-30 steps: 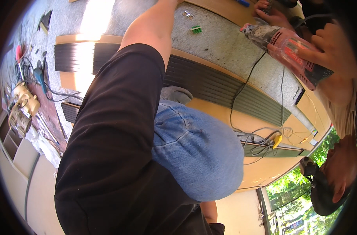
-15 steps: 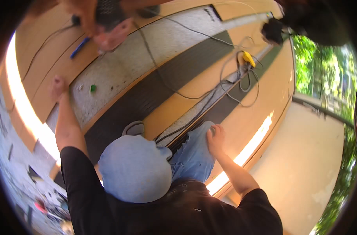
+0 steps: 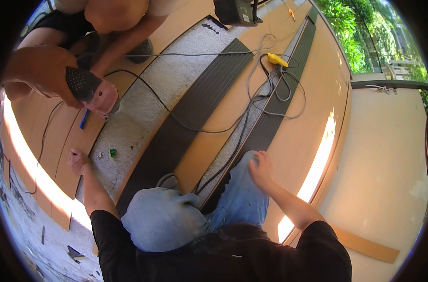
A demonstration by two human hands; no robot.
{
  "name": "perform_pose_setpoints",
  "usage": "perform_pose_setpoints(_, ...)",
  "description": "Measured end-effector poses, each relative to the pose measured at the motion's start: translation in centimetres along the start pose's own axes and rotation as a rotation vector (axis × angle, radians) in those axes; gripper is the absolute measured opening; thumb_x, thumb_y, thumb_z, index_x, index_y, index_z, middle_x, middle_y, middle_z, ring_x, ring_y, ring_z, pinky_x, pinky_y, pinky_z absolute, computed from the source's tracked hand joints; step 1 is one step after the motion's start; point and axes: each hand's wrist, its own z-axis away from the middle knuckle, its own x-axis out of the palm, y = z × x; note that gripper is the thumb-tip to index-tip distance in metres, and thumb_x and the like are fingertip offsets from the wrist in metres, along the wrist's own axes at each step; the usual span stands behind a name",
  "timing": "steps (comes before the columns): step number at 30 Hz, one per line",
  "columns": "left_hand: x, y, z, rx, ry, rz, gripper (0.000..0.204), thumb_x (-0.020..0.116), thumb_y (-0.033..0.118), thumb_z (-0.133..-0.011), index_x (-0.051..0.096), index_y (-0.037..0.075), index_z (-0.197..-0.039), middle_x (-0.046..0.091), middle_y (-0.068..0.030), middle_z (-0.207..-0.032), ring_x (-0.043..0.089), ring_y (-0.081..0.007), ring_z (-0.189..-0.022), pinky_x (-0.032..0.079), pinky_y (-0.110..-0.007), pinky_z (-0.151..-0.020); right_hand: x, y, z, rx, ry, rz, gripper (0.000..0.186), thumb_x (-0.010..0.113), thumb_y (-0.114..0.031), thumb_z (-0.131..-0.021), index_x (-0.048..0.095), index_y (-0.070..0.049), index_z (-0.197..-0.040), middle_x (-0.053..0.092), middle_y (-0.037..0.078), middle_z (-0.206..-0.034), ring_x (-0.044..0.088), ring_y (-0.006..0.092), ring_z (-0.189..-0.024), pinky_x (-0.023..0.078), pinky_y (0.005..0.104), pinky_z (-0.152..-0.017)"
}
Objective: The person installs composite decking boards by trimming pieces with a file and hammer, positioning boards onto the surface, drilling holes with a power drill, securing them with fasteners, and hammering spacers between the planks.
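My left hand (image 3: 77,161) is planted on a tan floor plank (image 3: 66,176) at the left, its fingers curled into a fist near the plank's edge. My right hand (image 3: 262,170) lies with fingers apart over the knee of my blue jeans (image 3: 242,190). A co-worker at the upper left grips a power tool (image 3: 98,96) with a dark vented body and a dusty reddish head. Its head is over the edge of the tan planks. A blue pen-like stick (image 3: 84,118) lies beside it.
Dark ribbed strips (image 3: 164,134) lie beside tan boards over rough grey concrete (image 3: 129,127). Grey cables (image 3: 195,128) cross them near a yellow tool (image 3: 277,60). A small green piece (image 3: 112,152) sits on the concrete. A dark boxy object (image 3: 235,11) is at the top.
The view has shifted, so most things sit lower. The co-worker's tool is lower and further left. A dark blurred shape has gone from the upper right. My hands stay where they rested.
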Motion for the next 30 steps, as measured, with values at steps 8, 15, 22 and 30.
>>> perform_pose_setpoints(8, -0.1, 0.1, 0.4, 0.078, 0.067, 0.041, 0.043, 0.045, 0.045, -0.099, 0.074, 0.013, -0.101, 0.072, -0.0146, -0.11, 0.066, -0.0415, -0.099, 0.052, -0.056, -0.079, -0.3, -0.4, 0.0, 0.046, -0.016, 0.025, 0.043, 0.067, -0.032, -0.094, 0.061, -0.005, -0.126, 0.053, 0.021, -0.141, 0.049, 0.041, -0.133, 0.039, 0.0488, -0.113)
perform_pose_setpoints(15, -0.4, 0.1, 0.3, 0.099, 0.068, 0.077, 0.044, 0.045, 0.044, -0.099, 0.074, 0.012, -0.101, 0.072, -0.0154, -0.108, 0.066, -0.0417, -0.097, 0.052, -0.056, -0.078, -0.3, -0.2, 0.4, 0.045, 0.046, -0.026, 0.043, 0.067, -0.033, -0.094, 0.061, -0.005, -0.126, 0.052, 0.022, -0.142, 0.048, 0.0414, -0.134, 0.039, 0.0492, -0.113)
perform_pose_setpoints(22, -0.1, 0.0, 0.1, 0.137, 0.012, 0.07, 0.047, 0.045, 0.044, -0.1, 0.075, 0.009, -0.11, 0.072, -0.0191, -0.11, 0.066, -0.0431, -0.099, 0.051, -0.056, -0.082, -0.4, 0.4, 1.1, 0.071, 0.204, -0.173, 0.044, 0.067, -0.029, -0.096, 0.058, -0.002, -0.129, 0.051, 0.025, -0.144, 0.048, 0.0429, -0.136, 0.038, 0.0494, -0.115)
perform_pose_setpoints(30, -1.1, -3.9, -4.1, 0.255, -0.285, 0.417, 0.054, 0.055, 0.047, -0.102, 0.072, -0.004, -0.109, 0.073, -0.0229, -0.103, 0.068, -0.0371, -0.093, 0.052, -0.048, -0.083, -3.5, 2.9, 2.6, 0.214, 0.362, -0.386, 0.04, 0.066, -0.022, -0.096, 0.057, 0.001, -0.127, 0.056, 0.025, -0.134, 0.055, 0.0423, -0.126, 0.043, 0.0467, -0.109)
